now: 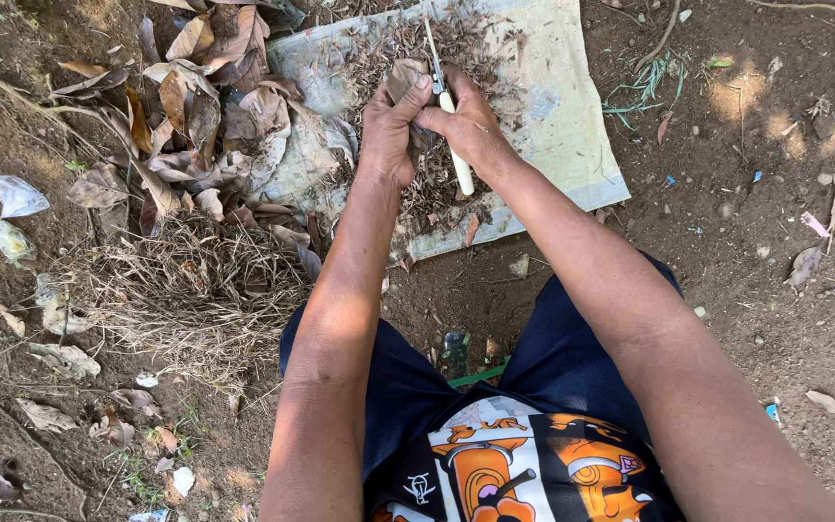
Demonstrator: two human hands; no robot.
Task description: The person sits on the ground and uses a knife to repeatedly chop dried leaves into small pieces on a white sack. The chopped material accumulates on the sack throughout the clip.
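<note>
I see a brown dry leaf (404,77) held up at the far centre, over a pale sheet (558,116) on the dirt. My left hand (388,130) has its fingers pinched on the leaf. My right hand (468,121) is closed round a white-handled knife (448,111), blade on the leaf. Leaf scraps (437,184) litter the sheet; dry leaf pile (215,106) to the left.

brown dried leaf (404,77) pinched upright at top centre of frame, curled and crumpled, white-handled knife (448,124) right beside it, thin blade pointing up, handle angled down-right
</note>
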